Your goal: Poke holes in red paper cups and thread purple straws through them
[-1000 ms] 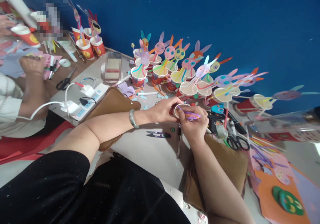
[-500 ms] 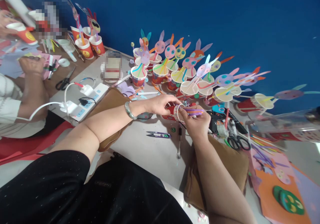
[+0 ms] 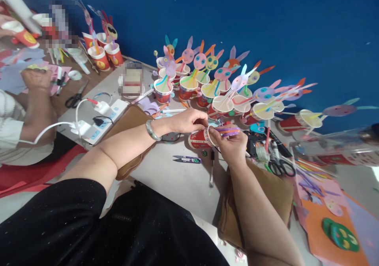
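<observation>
My right hand [image 3: 232,144] grips the rim of a red and white paper cup [image 3: 199,140] lying tilted on its side, its mouth toward that hand. Purple and orange strips [image 3: 229,131] stick out at the cup's mouth beside my fingers. Just above the cup's far side is my left hand [image 3: 189,119], a bangle on its wrist. Its fingers are bent together; what they pinch, if anything, is too small to tell. Nearer me lie purple-handled thread snips [image 3: 188,159], a small green disc [image 3: 204,153] and a pen [image 3: 212,169].
Several cups with paper rabbit heads [image 3: 200,61] line the blue wall. Brown cushions [image 3: 260,199] lie under my forearms. Black scissors [image 3: 281,169] and orange paper [image 3: 319,230] are at right. At left are a power strip [image 3: 108,119] and another person's arm [image 3: 40,100].
My left hand has come off the cup's side and lifted slightly away, with its fingers drawn together. The cup has turned, showing its white printed panel. My right hand stays at the rim.
</observation>
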A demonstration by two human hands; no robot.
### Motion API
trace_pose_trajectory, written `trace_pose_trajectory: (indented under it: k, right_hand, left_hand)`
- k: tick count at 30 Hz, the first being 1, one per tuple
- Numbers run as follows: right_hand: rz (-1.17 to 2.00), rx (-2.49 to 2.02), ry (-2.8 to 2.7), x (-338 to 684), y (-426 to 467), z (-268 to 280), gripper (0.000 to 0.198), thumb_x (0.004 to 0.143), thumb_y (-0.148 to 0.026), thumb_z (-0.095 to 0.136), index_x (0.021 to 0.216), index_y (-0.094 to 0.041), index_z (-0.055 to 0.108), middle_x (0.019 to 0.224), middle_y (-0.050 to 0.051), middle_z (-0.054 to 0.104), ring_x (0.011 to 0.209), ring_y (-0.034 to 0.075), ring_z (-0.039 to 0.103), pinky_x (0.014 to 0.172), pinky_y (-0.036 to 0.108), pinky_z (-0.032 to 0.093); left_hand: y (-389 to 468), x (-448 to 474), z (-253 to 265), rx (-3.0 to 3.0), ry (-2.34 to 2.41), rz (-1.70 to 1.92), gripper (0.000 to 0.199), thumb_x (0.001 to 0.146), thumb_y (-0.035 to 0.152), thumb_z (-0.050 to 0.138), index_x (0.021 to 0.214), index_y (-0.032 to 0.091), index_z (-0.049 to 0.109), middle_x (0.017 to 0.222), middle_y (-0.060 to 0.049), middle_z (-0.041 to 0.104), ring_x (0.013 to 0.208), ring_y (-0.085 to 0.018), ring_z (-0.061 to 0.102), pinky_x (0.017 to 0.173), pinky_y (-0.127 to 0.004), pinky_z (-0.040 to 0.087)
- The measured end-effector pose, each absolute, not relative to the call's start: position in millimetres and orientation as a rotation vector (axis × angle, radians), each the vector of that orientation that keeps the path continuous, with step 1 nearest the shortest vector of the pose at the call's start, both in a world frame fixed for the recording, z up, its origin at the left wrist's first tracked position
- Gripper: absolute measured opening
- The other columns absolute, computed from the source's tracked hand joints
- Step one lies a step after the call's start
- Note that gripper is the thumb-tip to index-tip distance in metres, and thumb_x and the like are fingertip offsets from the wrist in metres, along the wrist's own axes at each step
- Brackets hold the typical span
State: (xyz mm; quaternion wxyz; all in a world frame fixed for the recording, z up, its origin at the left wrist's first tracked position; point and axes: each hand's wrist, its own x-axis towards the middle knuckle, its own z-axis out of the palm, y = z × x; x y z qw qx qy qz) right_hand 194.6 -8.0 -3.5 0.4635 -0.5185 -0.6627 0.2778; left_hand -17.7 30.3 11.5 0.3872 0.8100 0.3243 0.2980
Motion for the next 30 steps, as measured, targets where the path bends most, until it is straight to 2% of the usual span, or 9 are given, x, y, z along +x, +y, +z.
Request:
trace_pose_trajectory:
  k: [5, 11, 14, 17, 23, 26, 30]
  right_hand:
    - [0.59, -1.257, -1.61, 196.8, -5.6, -5.8, 0.031, 0.078, -0.051, 0.079, 0.085, -0.021, 0.073, 0.076, 0.003, 0.074, 0.07, 0.018, 0.065, 0.07, 0.034, 0.054]
    - [0.352, -1.232, -1.56, 204.0, 1.6, -14.7, 0.028, 0.084, -0.048, 0.069, 0.091, -0.022, 0.07, 0.096, 0.008, 0.076, 0.09, 0.023, 0.068, 0.089, 0.043, 0.054]
    - [0.402, -1.267, -1.556, 203.1, 4.1, -19.5, 0.027, 0.082, -0.046, 0.07, 0.092, -0.021, 0.069, 0.091, 0.007, 0.074, 0.084, 0.022, 0.066, 0.083, 0.041, 0.055]
    - [0.633, -1.269, -1.538, 198.9, 3.8, -22.0, 0.035, 0.082, -0.052, 0.072, 0.095, -0.02, 0.067, 0.086, 0.006, 0.073, 0.076, 0.02, 0.067, 0.073, 0.037, 0.055]
    - [1.045, -1.198, -1.458, 195.1, 2.1, -20.3, 0.049, 0.081, -0.064, 0.075, 0.104, -0.021, 0.066, 0.095, 0.006, 0.077, 0.081, 0.021, 0.072, 0.07, 0.035, 0.06]
    - [1.166, -1.204, -1.443, 196.9, 3.9, -20.1, 0.044, 0.075, -0.057, 0.081, 0.096, -0.022, 0.066, 0.086, 0.004, 0.076, 0.072, 0.021, 0.071, 0.063, 0.034, 0.059]
    - [1.029, -1.279, -1.39, 201.7, 6.3, -22.7, 0.031, 0.068, -0.038, 0.083, 0.09, -0.02, 0.07, 0.081, 0.003, 0.076, 0.068, 0.019, 0.069, 0.064, 0.033, 0.057]
  left_hand:
    - [29.0, -15.2, 9.2, 1.941, 0.856, 0.84, 0.002, 0.089, 0.014, 0.065, 0.087, 0.015, 0.064, 0.08, -0.002, 0.069, 0.075, -0.011, 0.063, 0.074, -0.027, 0.048]
    - [34.4, -13.8, -0.5, 1.861, 0.837, 0.919, 0.008, 0.089, 0.012, 0.06, 0.092, 0.017, 0.056, 0.086, -0.002, 0.066, 0.079, -0.012, 0.062, 0.076, -0.027, 0.05]
    - [35.4, -13.8, -4.1, 1.888, 0.874, 0.934, 0.017, 0.089, 0.011, 0.058, 0.104, 0.018, 0.056, 0.088, -0.001, 0.061, 0.078, -0.013, 0.058, 0.072, -0.027, 0.049]
    - [33.1, -13.7, -4.5, 1.967, 0.899, 0.905, 0.023, 0.092, 0.013, 0.054, 0.113, 0.019, 0.057, 0.085, -0.001, 0.059, 0.075, -0.015, 0.055, 0.072, -0.03, 0.05]
    - [27.2, -12.2, -4.6, 2.157, 0.846, 1.066, 0.031, 0.096, 0.009, 0.045, 0.122, 0.02, 0.059, 0.116, -0.01, 0.065, 0.103, -0.018, 0.063, 0.098, -0.035, 0.053]
    - [27.6, -11.1, -8.4, 2.191, 0.817, 1.094, 0.033, 0.099, 0.012, 0.043, 0.127, 0.021, 0.058, 0.119, -0.011, 0.063, 0.106, -0.019, 0.064, 0.1, -0.036, 0.053]
    - [29.7, -10.4, -11.1, 2.245, 0.817, 1.059, 0.037, 0.098, 0.009, 0.044, 0.13, 0.019, 0.061, 0.12, -0.013, 0.063, 0.113, -0.022, 0.065, 0.104, -0.038, 0.053]
